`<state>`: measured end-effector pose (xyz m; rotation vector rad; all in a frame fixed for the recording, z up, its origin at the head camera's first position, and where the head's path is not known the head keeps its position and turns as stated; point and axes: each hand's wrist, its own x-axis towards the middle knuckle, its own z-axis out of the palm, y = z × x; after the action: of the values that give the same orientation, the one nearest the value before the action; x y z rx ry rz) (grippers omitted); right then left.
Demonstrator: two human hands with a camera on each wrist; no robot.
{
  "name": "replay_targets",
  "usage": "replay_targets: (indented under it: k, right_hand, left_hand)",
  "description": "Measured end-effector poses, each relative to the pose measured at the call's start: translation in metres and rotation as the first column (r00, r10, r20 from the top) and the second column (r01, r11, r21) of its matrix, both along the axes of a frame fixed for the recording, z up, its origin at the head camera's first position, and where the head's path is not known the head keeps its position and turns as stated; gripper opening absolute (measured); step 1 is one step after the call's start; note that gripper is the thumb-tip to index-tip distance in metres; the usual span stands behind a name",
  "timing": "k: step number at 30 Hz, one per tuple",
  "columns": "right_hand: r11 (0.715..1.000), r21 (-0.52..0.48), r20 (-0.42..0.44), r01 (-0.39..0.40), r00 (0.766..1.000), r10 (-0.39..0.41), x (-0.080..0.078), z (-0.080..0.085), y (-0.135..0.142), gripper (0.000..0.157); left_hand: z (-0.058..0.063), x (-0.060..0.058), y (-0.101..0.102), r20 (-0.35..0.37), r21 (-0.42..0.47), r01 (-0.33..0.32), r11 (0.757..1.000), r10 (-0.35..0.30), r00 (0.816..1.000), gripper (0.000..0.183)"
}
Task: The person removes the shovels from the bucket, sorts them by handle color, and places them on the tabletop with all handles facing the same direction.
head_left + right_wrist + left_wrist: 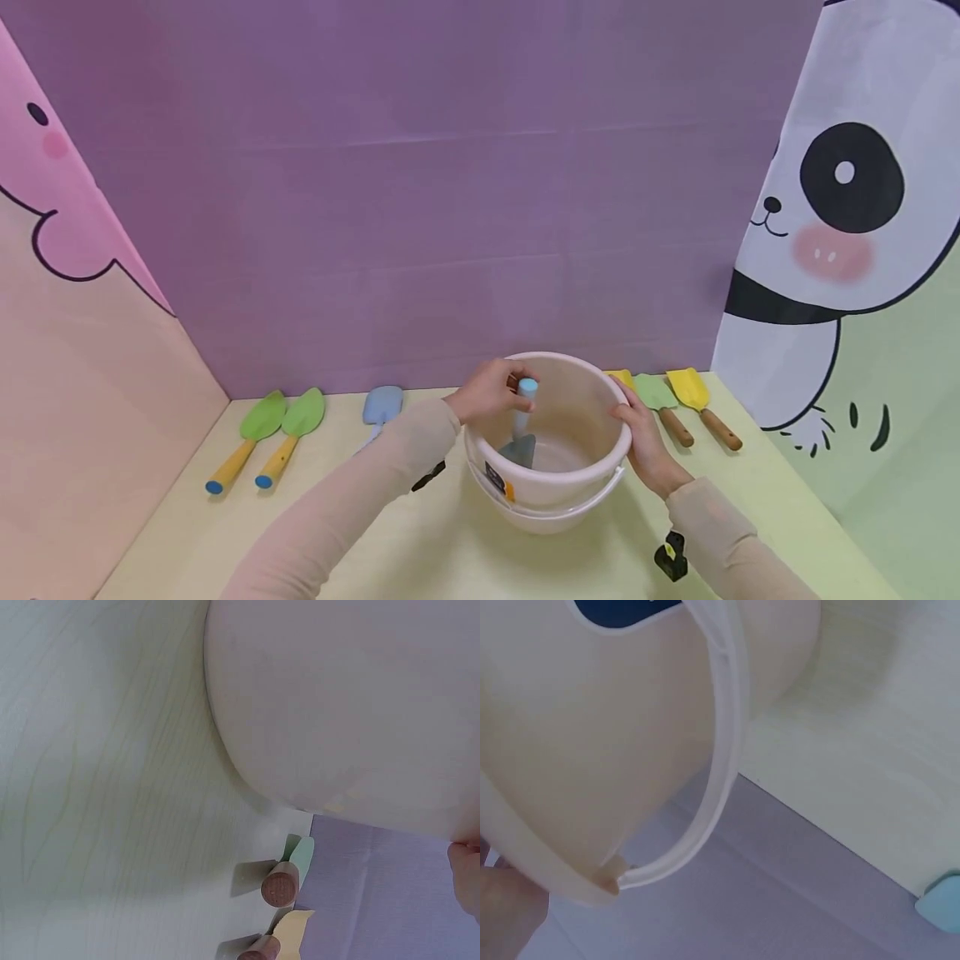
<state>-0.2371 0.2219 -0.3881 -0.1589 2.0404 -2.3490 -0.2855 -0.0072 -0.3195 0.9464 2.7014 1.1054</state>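
Note:
A pale pink bucket (577, 404) stands on the table, its bail handle (577, 506) hanging down the front. My left hand (491, 392) reaches over the left rim and pinches a toy shovel (522, 419) by its handle. The shovel points down inside the bucket, its blue-grey blade near the bottom. On the right side, my right hand (647, 437) grips the bucket's rim. In the left wrist view, fingers of the left hand (510, 911) show at the rim. The right wrist view shows the bucket's outer wall (352, 712) and part of the right hand (466, 874).
Two green shovels with yellow handles (262, 417) (303, 414) lie at the left, and a blue shovel (383, 406) nearer the bucket. To the right are a green shovel (656, 392) and a yellow shovel (688, 388) with wooden handles. A purple backdrop (450, 208) rises behind.

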Motion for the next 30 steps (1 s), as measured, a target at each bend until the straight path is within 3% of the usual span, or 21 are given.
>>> replay_targets:
  k: [5, 12, 22, 30]
  right_hand:
    - [1.000, 0.015, 0.013, 0.006, 1.000, -0.006, 0.000, 0.000, 0.001, 0.062]
    - [1.000, 0.014, -0.009, 0.003, 1.000, -0.002, -0.001, 0.004, 0.001, 0.061]
    - [0.999, 0.031, 0.010, 0.028, 1.000, -0.028, 0.001, 0.002, 0.001, 0.062]
    - [0.999, 0.028, -0.002, 0.025, 1.000, -0.025, 0.003, 0.004, 0.002, 0.061]
  left_hand:
    - [0.008, -0.004, -0.005, -0.072, -0.141, 0.030, 0.990, -0.041, 0.997, 0.029]
    - [0.021, -0.005, -0.009, -0.207, -0.343, 0.037, 0.939, -0.114, 0.972, 0.023]
    - [0.024, -0.001, -0.008, -0.160, -0.542, 0.002, 0.840, -0.105, 0.981, 0.021]
    - [0.023, 0.002, -0.004, -0.107, -0.636, 0.026, 0.772, -0.122, 0.987, 0.027]
